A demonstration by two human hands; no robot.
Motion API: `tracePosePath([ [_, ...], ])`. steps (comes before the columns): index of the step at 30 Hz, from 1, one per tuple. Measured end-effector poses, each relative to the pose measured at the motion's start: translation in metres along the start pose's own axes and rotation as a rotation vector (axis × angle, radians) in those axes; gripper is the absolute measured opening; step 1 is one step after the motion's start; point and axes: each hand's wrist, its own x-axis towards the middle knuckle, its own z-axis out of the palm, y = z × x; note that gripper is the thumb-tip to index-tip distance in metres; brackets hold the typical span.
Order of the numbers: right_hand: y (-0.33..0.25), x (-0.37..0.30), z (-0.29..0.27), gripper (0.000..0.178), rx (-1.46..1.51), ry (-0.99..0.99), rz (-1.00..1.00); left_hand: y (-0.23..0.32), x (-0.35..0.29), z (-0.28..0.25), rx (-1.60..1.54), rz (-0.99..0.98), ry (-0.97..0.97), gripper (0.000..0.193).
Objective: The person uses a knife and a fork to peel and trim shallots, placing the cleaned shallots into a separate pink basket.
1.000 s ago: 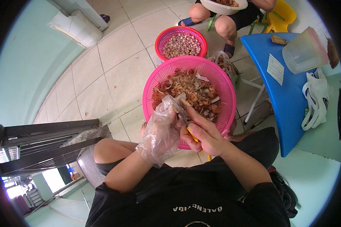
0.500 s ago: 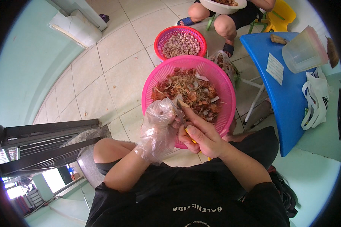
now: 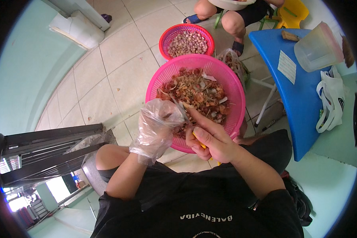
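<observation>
My right hand [image 3: 212,141] grips a small knife [image 3: 202,145] with a yellow handle, the index finger stretched along its thin blade. Close beside the blade is my left hand [image 3: 156,119], in a loose clear plastic glove. Its fingers are curled closed, and what they hold is hidden by the glove. Both hands are over the near part of a pink plastic basket [image 3: 236,135]. Dry brown and reddish peelings [image 3: 198,91], with stringy roots and a few pale scraps, lie heaped in it.
A red basket [image 3: 162,41] of small purplish shallots [image 3: 188,43] stands just beyond. Across from me sits another person [image 3: 233,23] with a white bowl [image 3: 232,4]. A blue table [image 3: 283,91] bears a clear tub [image 3: 317,47]; dark railings [image 3: 51,139] are at left.
My gloved left hand has shifted slightly left and away from the right hand, its fingers more curled. The knife stays in my right hand. The whole view has moved a little.
</observation>
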Motion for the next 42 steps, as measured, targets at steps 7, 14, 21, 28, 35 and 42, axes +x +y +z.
tracePosePath([
  [7, -0.007, 0.002, -0.004, 0.064, 0.067, -0.026, 0.046, -0.009, -0.002, -0.002, 0.159, 0.133, -0.094, 0.010],
  [14, -0.008, 0.002, 0.003, 0.064, 0.110, -0.026, 0.017, -0.037, -0.006, 0.010, -0.731, -0.287, 0.037, 0.018],
  [21, -0.008, -0.004, 0.003, 0.064, 0.099, -0.013, 0.068, -0.031, -0.005, 0.016, -0.884, -0.303, 0.171, 0.018],
  [28, -0.013, -0.003, 0.004, 0.064, 0.021, -0.039, 0.099, -0.029, -0.005, 0.006, -0.867, -0.387, 0.083, 0.023],
  [35, -0.010, -0.001, 0.003, 0.066, 0.029, -0.072, 0.074, -0.036, -0.009, 0.005, -0.650, -0.312, 0.114, 0.029],
  [42, -0.009, -0.002, 0.003, 0.067, 0.043, -0.076, 0.083, -0.029, -0.008, 0.002, -0.631, -0.289, 0.071, 0.036],
])
